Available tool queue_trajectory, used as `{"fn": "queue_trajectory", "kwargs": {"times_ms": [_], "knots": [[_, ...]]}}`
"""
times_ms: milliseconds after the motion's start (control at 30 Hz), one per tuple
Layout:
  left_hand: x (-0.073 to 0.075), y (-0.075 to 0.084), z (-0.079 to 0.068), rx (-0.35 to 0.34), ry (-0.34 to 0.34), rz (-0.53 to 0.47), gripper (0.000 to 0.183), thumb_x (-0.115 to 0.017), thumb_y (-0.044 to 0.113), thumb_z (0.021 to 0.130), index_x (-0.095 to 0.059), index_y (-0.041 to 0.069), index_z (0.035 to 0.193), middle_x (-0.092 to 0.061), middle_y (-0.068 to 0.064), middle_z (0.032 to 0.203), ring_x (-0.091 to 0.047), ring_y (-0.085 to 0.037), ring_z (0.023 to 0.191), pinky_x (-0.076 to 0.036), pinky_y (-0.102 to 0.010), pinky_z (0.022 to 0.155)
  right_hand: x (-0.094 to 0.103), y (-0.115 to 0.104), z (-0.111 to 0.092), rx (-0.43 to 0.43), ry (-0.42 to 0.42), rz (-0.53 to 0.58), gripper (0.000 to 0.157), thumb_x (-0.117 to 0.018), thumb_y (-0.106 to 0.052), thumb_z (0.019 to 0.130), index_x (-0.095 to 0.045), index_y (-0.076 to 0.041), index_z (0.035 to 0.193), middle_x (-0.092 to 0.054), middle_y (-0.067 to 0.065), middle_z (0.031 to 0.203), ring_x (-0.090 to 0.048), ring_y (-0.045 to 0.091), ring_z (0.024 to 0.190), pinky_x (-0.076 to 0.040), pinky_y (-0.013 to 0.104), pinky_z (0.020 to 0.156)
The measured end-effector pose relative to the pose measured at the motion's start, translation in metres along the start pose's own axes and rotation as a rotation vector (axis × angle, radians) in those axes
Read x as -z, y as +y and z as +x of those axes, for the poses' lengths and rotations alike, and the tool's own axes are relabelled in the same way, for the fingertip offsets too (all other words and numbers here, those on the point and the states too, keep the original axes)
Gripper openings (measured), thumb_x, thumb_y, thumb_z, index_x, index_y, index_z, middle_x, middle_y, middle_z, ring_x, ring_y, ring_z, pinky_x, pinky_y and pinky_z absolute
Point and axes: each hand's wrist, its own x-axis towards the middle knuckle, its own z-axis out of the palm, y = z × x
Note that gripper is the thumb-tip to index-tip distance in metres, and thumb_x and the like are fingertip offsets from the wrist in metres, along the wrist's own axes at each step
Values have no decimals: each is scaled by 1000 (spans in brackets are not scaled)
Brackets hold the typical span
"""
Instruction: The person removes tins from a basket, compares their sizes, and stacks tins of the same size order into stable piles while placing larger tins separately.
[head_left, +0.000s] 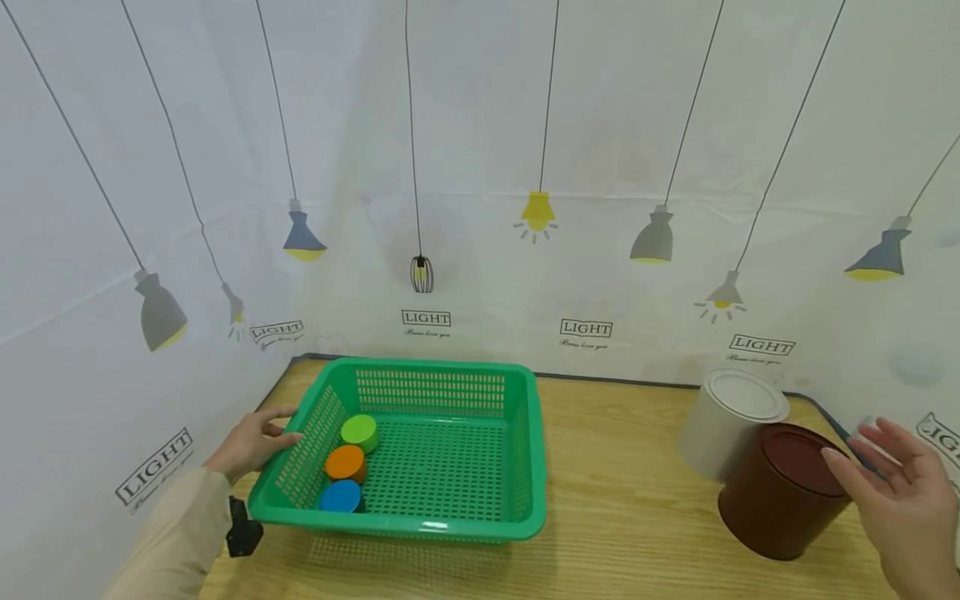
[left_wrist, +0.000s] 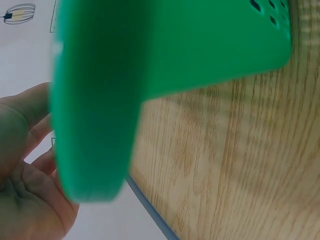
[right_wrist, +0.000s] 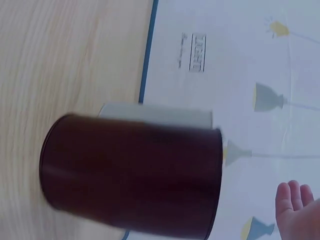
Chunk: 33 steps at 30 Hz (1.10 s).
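My left hand (head_left: 255,442) holds the left rim of a green plastic basket (head_left: 536,442), with the thumb over the edge. Up close in the left wrist view, the basket's rim (left_wrist: 95,125) hides part of the fingers. Inside the basket, along its left side, a light green round block (head_left: 359,432), an orange one (head_left: 346,463) and a blue one (head_left: 341,496) stand in a row. At the right, my right hand (head_left: 903,492) is raised beside a dark brown lidded can (head_left: 780,500), fingers relaxed and nothing in them. Any contact with the can is not visible.
A white lidded can (head_left: 720,425) stands just behind the brown one. Basket and cans are on a wood-grain table (head_left: 615,500). White sheeting (head_left: 480,150) printed with hanging lamps encloses the back and sides.
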Motion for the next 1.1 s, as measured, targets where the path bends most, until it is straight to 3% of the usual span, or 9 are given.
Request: {"fn": "queue_trajectory", "kwargs": {"times_ms": [133, 300, 367, 400, 533, 633, 767, 900, 1100], "knots": [[0, -2, 0, 2, 4, 8, 60, -58, 20, 87, -31, -8, 132, -42, -36, 110, -58, -21, 72, -52, -37, 59, -18, -49, -24, -33, -66, 301, 46, -62, 3, 79, -51, -14, 120, -53, -12, 103, -53, -5, 90, -41, 3, 71], [0, -1, 0, 7, 2, 3, 60, -58, 20, 87, -31, -8, 132, -42, -36, 110, -58, -21, 72, -52, -37, 59, -39, -60, -30, 8, -195, 592, 35, -62, 10, 76, -58, -7, 107, -61, -4, 96, -61, 2, 83, -47, 11, 67], [0, -1, 0, 5, 0, -4, 59, -58, 18, 87, -31, -8, 132, -42, -35, 109, -58, -21, 72, -53, -37, 59, -51, -20, -9, 73, -250, 601, 39, -62, 10, 76, -56, -3, 112, -61, 3, 103, -61, 8, 87, -48, 14, 69], [-1, 0, 0, 6, -2, -7, 59, -58, 18, 87, -31, -8, 132, -43, -35, 109, -59, -21, 72, -53, -37, 59, -56, -15, -5, 86, -304, 653, 39, -61, 11, 76, -55, -2, 113, -61, 5, 104, -61, 11, 89, -48, 16, 72], [1, -1, 2, 4, -18, -25, 60, -58, 19, 87, -30, -8, 133, -43, -36, 110, -59, -22, 74, -53, -38, 60, -92, 67, 37, 212, -371, 578, 49, -66, 4, 76, -50, -1, 122, -54, 15, 117, -58, 21, 97, -49, 22, 75], [2, -3, 3, 15, -37, -65, 62, -58, 21, 87, -29, -6, 134, -45, -35, 111, -60, -23, 76, -53, -39, 62, -117, 66, 36, 249, -421, 497, 48, -66, -1, 78, -50, -3, 123, -53, 15, 118, -57, 21, 97, -49, 22, 73], [3, -5, 2, 30, -56, -119, 62, -57, 20, 88, -27, -5, 136, -48, -33, 110, -60, -23, 77, -53, -40, 63, -134, -2, 0, 260, -504, 419, 39, -64, -4, 81, -52, -1, 117, -57, 7, 110, -58, 14, 93, -49, 18, 72], [2, -6, 3, 31, -69, -131, 62, -55, 21, 89, -25, -4, 137, -47, -33, 113, -60, -24, 80, -52, -40, 64, -145, -72, -41, 239, -494, 244, 36, -64, -12, 82, -51, 3, 112, -57, -4, 100, -57, 4, 86, -47, 14, 71], [3, -5, 2, 44, -70, -133, 61, -54, 20, 89, -25, -3, 137, -46, -33, 114, -60, -24, 80, -52, -40, 65, -178, -95, -62, 202, -601, 249, 32, -64, -9, 82, -52, 4, 109, -57, 3, 99, -56, 5, 84, -47, 16, 73]]}}
